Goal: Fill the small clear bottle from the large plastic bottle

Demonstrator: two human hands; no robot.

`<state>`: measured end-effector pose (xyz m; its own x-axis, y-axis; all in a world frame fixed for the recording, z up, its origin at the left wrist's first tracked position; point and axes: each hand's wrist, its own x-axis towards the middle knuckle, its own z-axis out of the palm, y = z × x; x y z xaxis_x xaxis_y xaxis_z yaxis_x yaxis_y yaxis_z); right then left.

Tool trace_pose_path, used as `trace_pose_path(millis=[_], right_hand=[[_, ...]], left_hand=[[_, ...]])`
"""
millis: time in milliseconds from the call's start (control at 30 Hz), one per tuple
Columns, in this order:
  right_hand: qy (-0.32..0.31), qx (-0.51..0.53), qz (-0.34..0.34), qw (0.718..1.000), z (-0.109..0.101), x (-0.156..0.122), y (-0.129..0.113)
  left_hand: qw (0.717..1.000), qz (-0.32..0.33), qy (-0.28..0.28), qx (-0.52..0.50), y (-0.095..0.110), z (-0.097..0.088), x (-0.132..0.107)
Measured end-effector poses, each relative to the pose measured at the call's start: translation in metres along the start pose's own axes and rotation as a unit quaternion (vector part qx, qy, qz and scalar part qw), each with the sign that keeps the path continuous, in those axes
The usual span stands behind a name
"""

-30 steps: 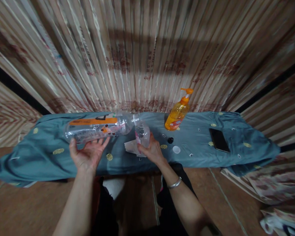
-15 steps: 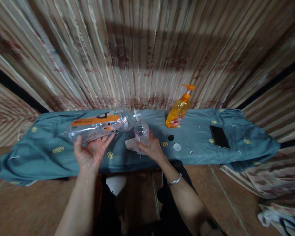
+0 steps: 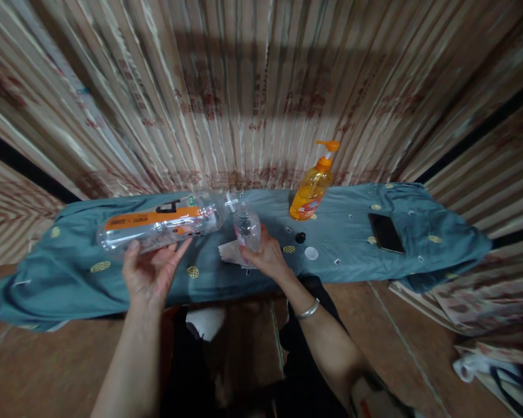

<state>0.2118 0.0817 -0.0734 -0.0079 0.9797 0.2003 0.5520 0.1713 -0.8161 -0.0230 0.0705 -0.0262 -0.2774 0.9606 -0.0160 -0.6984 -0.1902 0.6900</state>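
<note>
My left hand [image 3: 150, 270] supports a large clear plastic bottle [image 3: 157, 223] with an orange label from below, thumb on the near side. The bottle lies almost level, its neck pointing right. My right hand [image 3: 265, 255] is wrapped round a smaller clear plastic bottle [image 3: 247, 227], held upright with a slight tilt. Their mouths meet, or nearly so; exact contact is hard to make out. Behind my right fingers, a pale folded piece of paper or cloth [image 3: 230, 253] lies on the bench.
The bench wears a teal patterned cloth [image 3: 344, 232]. On it stand an orange pump bottle [image 3: 311, 191], a small black cap [image 3: 300, 237], a white disc [image 3: 311, 253] and a dark phone [image 3: 386, 233]. A striped curtain [image 3: 261, 87] hangs close behind.
The large bottle and my left hand have shifted left, and the large bottle lies a little flatter. The small bottle has moved slightly left with my right hand. The whole view has shifted a little.
</note>
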Motion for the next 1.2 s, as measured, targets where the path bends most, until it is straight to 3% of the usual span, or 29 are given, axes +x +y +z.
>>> trace_pose_path(millis=[767, 1200], right_hand=[[0.005, -0.01, -0.017, 1.0, 0.007, 0.0, 0.008], [0.014, 0.028, 0.025, 0.999, 0.02, 0.003, 0.015]], left_hand=[[1.0, 0.017, -0.006, -0.001, 0.005, -0.001, -0.003], [1.0, 0.019, -0.004, -0.007, 0.007, 0.005, -0.007]])
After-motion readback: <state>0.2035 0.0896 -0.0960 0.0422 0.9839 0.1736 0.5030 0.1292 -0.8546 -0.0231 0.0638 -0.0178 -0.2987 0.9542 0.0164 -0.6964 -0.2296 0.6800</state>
